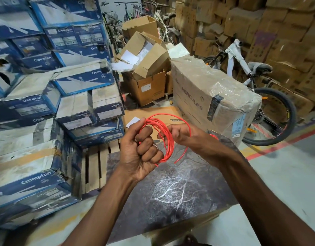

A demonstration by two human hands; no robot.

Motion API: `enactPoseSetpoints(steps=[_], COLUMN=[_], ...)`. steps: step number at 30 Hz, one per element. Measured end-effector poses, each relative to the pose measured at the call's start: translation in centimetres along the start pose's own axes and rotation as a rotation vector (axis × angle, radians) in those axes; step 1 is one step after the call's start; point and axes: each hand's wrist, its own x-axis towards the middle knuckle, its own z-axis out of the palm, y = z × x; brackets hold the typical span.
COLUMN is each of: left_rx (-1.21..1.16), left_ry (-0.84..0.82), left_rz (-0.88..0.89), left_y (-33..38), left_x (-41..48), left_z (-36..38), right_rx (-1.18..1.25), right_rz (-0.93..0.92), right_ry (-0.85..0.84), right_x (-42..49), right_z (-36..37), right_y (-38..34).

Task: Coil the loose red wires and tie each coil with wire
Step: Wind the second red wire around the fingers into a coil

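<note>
Above the dark marbled slab (172, 189), both hands hold one red wire coil (164, 139) of several loops. Left hand (141, 148): fist closed tight around the coil's left side, a ring on one finger. Right hand (179, 134): fingers pinched together on the coil's right side. One loose wire end (179, 156) hangs below the coil, clear of the slab. A second bit of red wire (214, 136) shows behind the right wrist; extent hidden.

Left: stacked blue-and-white cartons (46, 96), printed "Crompton", too many to count exactly. Centre back: open brown cartons (146, 68). Right: one plastic-wrapped carton (211, 96) reading "HERCULES". One wrapped bicycle (259, 96) stands behind it; more bicycles farther back.

Slab's near edge overhangs; bare grey floor (284, 181) lies open to the right, crossed by a red line.
</note>
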Motion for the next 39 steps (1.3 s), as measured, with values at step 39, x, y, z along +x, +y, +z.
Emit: enactPoseSetpoints(steps=[39], left_rx=[0.158], left_ry=[0.865], left_rz=[0.358], left_y=[-2.1], left_x=[3.0], left_z=[-0.4], right_rx=[0.002], right_rz=[-0.212], right_ry=[0.352], right_x=[1.1], right_z=[1.3], right_y=[3.5])
